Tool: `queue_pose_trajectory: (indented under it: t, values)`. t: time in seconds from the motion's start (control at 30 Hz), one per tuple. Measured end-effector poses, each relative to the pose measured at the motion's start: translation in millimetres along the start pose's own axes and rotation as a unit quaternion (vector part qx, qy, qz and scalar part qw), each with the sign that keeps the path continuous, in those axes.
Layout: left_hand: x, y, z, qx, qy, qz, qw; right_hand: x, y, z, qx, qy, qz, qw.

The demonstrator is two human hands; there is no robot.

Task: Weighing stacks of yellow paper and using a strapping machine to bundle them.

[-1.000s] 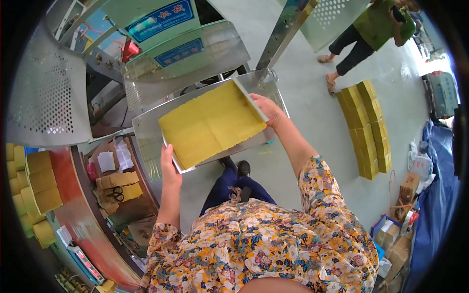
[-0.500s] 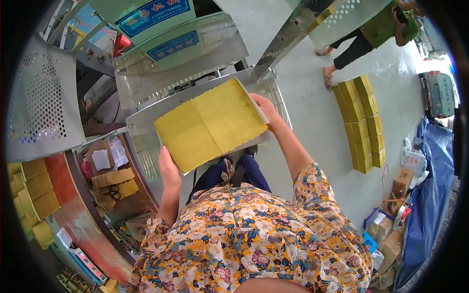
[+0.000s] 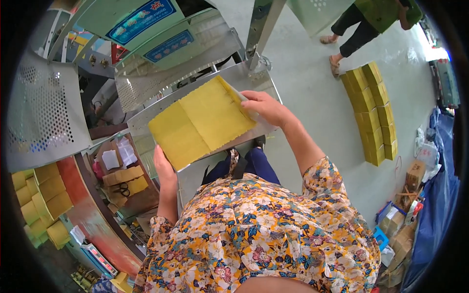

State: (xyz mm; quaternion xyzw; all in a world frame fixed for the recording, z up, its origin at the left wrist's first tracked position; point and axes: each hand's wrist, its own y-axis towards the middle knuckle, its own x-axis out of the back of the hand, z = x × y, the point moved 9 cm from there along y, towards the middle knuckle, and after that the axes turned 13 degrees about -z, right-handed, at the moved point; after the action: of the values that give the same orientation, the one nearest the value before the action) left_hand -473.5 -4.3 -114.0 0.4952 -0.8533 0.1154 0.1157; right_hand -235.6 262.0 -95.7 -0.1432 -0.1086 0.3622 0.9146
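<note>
A wide stack of yellow paper (image 3: 202, 119) with wavy edges and a crease across its middle lies tilted before me, over a metal tray of the machine. My left hand (image 3: 164, 166) holds its left end, with the palm along the edge and the fingertips partly hidden. At the right end my right hand (image 3: 265, 107) grips the paper, thumb on top and fingers over the edge. The yellow paper is folded up along that side, and a pale layer shows beside it.
A green machine (image 3: 146, 29) with perforated metal guards (image 3: 41, 102) stands ahead and left. Yellow bundles (image 3: 371, 112) line the floor at right, near a person in green (image 3: 386, 19). Scissors (image 3: 124, 189) lie on a shelf at left; a blue tarp (image 3: 430, 205) hangs at right.
My right hand has shifted from under the right edge to over it, and the paper there is now folded up. The stack has moved slightly left. The person has stepped up out of view in part.
</note>
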Motion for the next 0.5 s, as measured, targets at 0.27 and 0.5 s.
queue_pose_trajectory:
  t: [0.27, 0.5]
  values:
    - [14.0, 9.6, 31.0, 0.099, -0.092, -0.034, 0.99, -14.6, 37.0, -3.2, 0.02, -0.142, 0.101, 0.984]
    - [13.2, 4.7, -8.6, -0.107, 0.113, -0.014, 0.988, -14.6, 33.9, 14.9, 0.124, -0.195, 0.129, 0.964]
